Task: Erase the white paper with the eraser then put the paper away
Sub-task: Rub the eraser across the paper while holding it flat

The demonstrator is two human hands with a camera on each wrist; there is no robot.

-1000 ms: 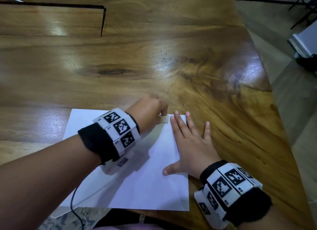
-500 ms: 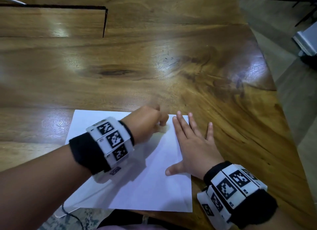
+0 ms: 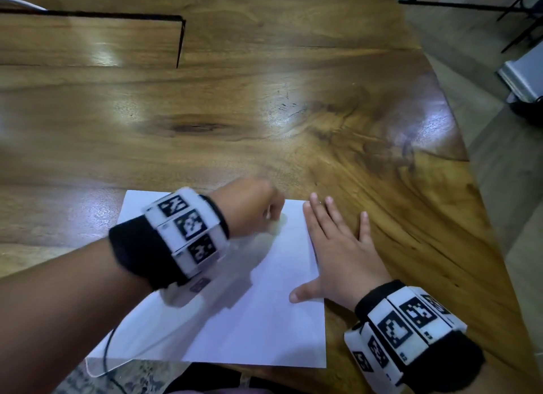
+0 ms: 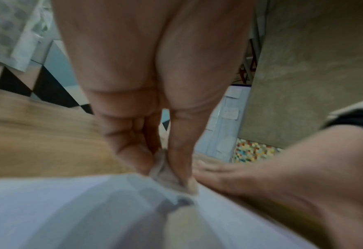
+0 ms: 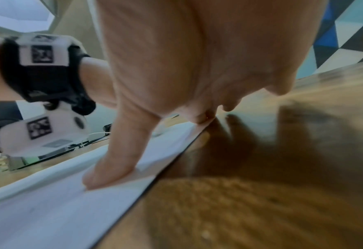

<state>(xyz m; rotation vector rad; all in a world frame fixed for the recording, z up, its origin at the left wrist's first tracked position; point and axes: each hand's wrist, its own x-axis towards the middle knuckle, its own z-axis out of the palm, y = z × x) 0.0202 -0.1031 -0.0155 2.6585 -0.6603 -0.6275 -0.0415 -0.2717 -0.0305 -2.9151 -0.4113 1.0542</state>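
Observation:
A white sheet of paper (image 3: 264, 320) lies on the wooden table (image 3: 264, 114) near its front edge. My left hand (image 3: 249, 208) pinches a small pale eraser (image 3: 277, 224) and holds it down on the paper near the far right corner. In the left wrist view the eraser (image 4: 167, 175) sits between thumb and fingers, blurred, touching the paper (image 4: 69, 210). My right hand (image 3: 338, 252) lies flat with fingers spread on the paper's right edge, the thumb on the sheet. The right wrist view shows that thumb pressing the paper (image 5: 59, 210).
The table's right edge (image 3: 470, 188) runs diagonally, with floor beyond it. A dark seam (image 3: 179, 41) marks a panel at the far left. A thin cable (image 3: 105, 352) hangs by the front edge under my left forearm.
My left hand has drawn the eraser back toward me along the paper's far right area, a short stroke. The right hand has stayed pressed on the sheet.

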